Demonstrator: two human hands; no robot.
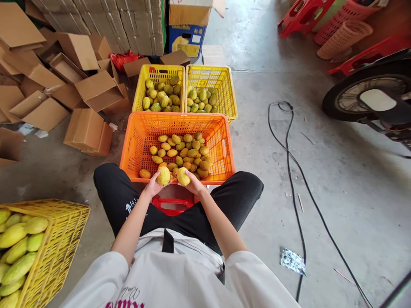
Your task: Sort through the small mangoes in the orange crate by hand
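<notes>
My left hand (153, 185) is closed round a yellow melon (164, 176), and my right hand (194, 185) grips a second, slightly smaller yellow melon (183, 176). Both hands are side by side at the near rim of an orange plastic crate (127, 149), with a small gap between the two fruits. Inside that crate lie many small oval yellow-green melons (193, 152), heaped mostly toward the right. Behind it stand two yellow crates, a left one (137, 96) and a right one (233, 100), each partly filled with greener melons.
At lower left, another yellow crate (64, 239) holds larger yellow-green melons (19, 248). Cardboard boxes (86, 130) are piled to the left. A black cable (302, 171) runs over the floor at right, near a motorbike wheel (349, 98). Red stools (298, 17) stand beyond.
</notes>
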